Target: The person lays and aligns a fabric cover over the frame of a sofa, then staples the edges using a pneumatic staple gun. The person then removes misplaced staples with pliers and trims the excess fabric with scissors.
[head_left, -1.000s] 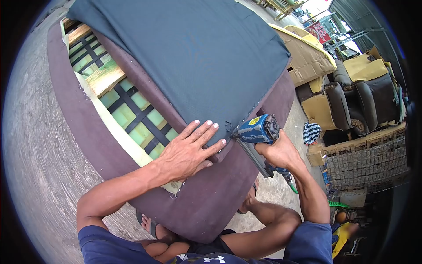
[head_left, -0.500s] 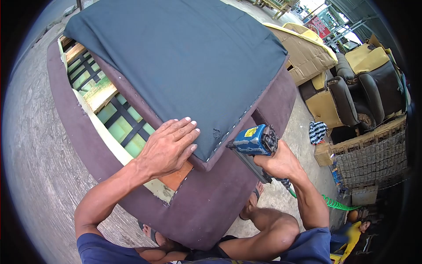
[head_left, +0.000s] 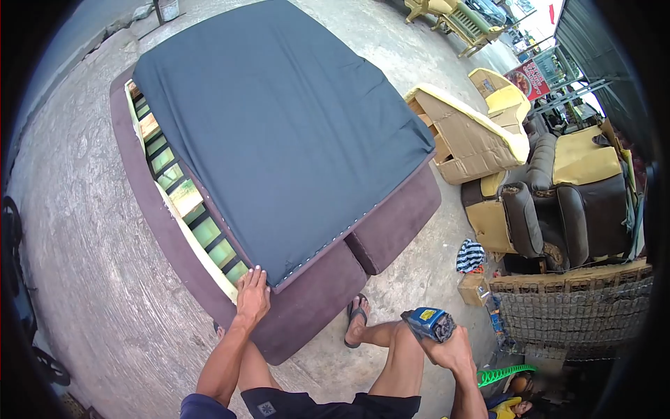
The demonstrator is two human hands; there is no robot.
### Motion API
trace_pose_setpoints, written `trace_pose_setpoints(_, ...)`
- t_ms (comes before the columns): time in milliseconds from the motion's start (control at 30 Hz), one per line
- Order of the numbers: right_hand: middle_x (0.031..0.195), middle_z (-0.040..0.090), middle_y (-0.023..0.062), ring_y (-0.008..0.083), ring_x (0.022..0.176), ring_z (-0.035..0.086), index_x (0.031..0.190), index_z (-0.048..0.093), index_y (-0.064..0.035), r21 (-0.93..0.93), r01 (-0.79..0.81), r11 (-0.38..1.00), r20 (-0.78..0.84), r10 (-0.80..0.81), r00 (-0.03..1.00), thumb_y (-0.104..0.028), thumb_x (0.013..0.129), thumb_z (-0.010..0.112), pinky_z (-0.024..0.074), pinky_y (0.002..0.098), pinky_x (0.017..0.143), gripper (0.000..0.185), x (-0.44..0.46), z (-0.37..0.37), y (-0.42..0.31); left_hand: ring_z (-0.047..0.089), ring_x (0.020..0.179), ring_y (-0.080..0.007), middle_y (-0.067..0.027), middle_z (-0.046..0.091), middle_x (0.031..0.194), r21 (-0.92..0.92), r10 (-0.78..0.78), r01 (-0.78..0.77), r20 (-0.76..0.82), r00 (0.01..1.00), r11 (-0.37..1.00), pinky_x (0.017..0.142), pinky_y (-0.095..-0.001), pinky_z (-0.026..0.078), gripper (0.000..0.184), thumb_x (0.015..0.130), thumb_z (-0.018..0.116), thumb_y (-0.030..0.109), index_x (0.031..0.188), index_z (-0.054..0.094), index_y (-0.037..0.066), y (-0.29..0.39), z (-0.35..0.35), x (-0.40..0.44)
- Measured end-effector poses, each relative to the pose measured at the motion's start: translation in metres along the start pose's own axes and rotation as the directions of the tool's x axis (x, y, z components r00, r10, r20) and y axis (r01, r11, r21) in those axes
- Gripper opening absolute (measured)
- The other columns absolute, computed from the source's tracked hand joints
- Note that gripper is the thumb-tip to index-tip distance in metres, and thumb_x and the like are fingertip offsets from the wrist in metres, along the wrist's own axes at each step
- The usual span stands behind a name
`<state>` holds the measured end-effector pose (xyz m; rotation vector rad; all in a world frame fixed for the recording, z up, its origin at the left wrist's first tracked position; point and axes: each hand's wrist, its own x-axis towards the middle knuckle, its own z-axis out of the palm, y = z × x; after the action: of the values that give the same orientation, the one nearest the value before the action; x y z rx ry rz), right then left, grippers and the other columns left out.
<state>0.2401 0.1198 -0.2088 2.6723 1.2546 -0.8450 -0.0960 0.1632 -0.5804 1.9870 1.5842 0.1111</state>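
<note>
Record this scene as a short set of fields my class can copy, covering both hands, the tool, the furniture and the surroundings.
Left hand: fingers extended at the near corner of the purple upholstered piece
Right hand: gripping the blue staple gun
Tool position: held apart from the furniture
Cover: dark fabric spread over most of the top
Fastening: row of staples along the fabric's near right edge
Left side: green panels exposed
Surroundings: green coiled hose, striped cloth, worn brown armchair
</note>
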Motion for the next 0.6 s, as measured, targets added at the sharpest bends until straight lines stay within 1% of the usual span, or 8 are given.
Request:
trace_pose_setpoints(33, 0.077, 0.074, 0.0244, 0.0370, 0.081, 0.076, 0.088, 0.074, 0.0044, 0.070, -0.048, 0.996, 0.055, 0.044, 0.998, -0.022, 0.075, 0.074, 0.0574, 0.0429, 0.073, 0.029, -0.005, -0.019, 0.011, 0.053, 0.137, -0.0402, -0.0229, 0.051, 0.153, -0.207, -0.207, 0.235, 0.149, 0.967, 0.950, 0.115, -0.0511, 0.041, 0.052, 0.097, 0.060, 0.021, 0.143, 0.054, -0.002, 0.010, -0.003, -0.030)
trace_pose_setpoints(67, 0.079, 0.075, 0.0238, 0.0345, 0.083, 0.077, 0.089, 0.075, 0.0039, 0.136, -0.149, 0.979, 0.135, 0.130, 0.982, -0.025, 0.075, 0.074, 0.0578, 0.0423, 0.074, 0.032, -0.003, -0.036, 0.033, 0.054, 0.135, -0.0428, -0.0245, 0.051, 0.152, -0.143, -0.386, 0.511, 0.494, 0.779, 0.848, 0.114, -0.0496, 0.043, 0.051, 0.097, 0.059, 0.028, 0.138, 0.059, -0.002, 0.021, -0.021, -0.050)
trace_pose_setpoints(167, 0.075, 0.074, 0.0186, 0.0223, 0.070, 0.074, 0.091, 0.075, 0.0052, 0.202, -0.087, 0.975, 0.179, 0.051, 0.982, -0.022, 0.075, 0.072, 0.0570, 0.0390, 0.067, 0.032, 0.020, -0.075, 0.108, 0.063, 0.124, -0.0426, -0.0269, 0.064, 0.134, 0.351, -0.433, 0.296, 0.424, 0.796, 0.888, 0.107, -0.0472, 0.051, 0.052, 0.097, 0.056, 0.037, 0.132, 0.066, 0.000, 0.032, -0.020, -0.114)
trace_pose_setpoints(267, 0.076, 0.074, 0.0198, 0.0253, 0.072, 0.076, 0.089, 0.076, 0.0049, 0.046, -0.072, 0.996, 0.258, 0.058, 0.964, -0.027, 0.075, 0.074, 0.0574, 0.0394, 0.068, 0.035, 0.046, -0.124, 0.171, 0.068, 0.115, -0.0415, -0.0278, 0.071, 0.119, 0.233, -0.690, 0.672, 0.452, 0.566, 0.703, 0.102, -0.0446, 0.054, 0.046, 0.095, 0.055, 0.034, 0.116, 0.074, -0.001, 0.036, -0.027, -0.146)
trace_pose_setpoints(300, 0.079, 0.073, 0.0260, 0.0356, 0.079, 0.074, 0.087, 0.075, 0.0054, 0.044, -0.095, 0.995, 0.314, 0.076, 0.946, -0.029, 0.075, 0.074, 0.0579, 0.0436, 0.073, 0.036, 0.049, -0.144, 0.190, 0.068, 0.115, -0.0415, -0.0288, 0.071, 0.117, 0.329, -0.788, 0.727, 0.390, 0.477, 0.603, 0.101, -0.0456, 0.053, 0.045, 0.094, 0.056, 0.034, 0.110, 0.076, -0.003, 0.061, -0.043, -0.143)
trace_pose_setpoints(333, 0.082, 0.071, 0.0323, 0.0458, 0.086, 0.073, 0.085, 0.075, 0.0059, 0.041, -0.103, 0.994, 0.349, 0.083, 0.933, -0.031, 0.074, 0.074, 0.0583, 0.0479, 0.078, 0.038, 0.058, -0.166, 0.209, 0.068, 0.115, -0.0415, -0.0288, 0.071, 0.117, 0.316, -0.802, 0.747, 0.364, 0.473, 0.584, 0.101, -0.0456, 0.053, 0.045, 0.094, 0.056, 0.034, 0.110, 0.076, -0.003, 0.094, -0.049, -0.140)
trace_pose_setpoints(400, 0.074, 0.073, 0.0251, 0.0356, 0.074, 0.077, 0.083, 0.075, 0.0073, 0.003, 0.020, 1.000, 0.318, -0.020, 0.948, -0.035, 0.075, 0.078, 0.0581, 0.0438, 0.070, 0.043, 0.075, -0.201, 0.244, 0.067, 0.115, -0.0429, -0.0292, 0.071, 0.116, 0.017, -0.809, 0.822, 0.190, 0.557, 0.570, 0.102, -0.0474, 0.052, 0.043, 0.095, 0.057, 0.034, 0.110, 0.075, -0.002, 0.149, -0.058, -0.117)
trace_pose_setpoints(600, 0.082, 0.071, 0.0301, 0.0460, 0.087, 0.072, 0.083, 0.075, 0.0054, -0.008, 0.120, 0.993, 0.174, -0.117, 0.978, -0.029, 0.074, 0.075, 0.0568, 0.0498, 0.080, 0.036, 0.119, -0.318, 0.256, 0.066, 0.118, -0.0424, -0.0231, 0.072, 0.119, -0.436, -0.439, 0.530, 0.298, 0.848, 0.727, 0.103, -0.0461, 0.050, 0.039, 0.099, 0.055, 0.034, 0.125, 0.072, 0.011, 0.452, -0.120, -0.038)
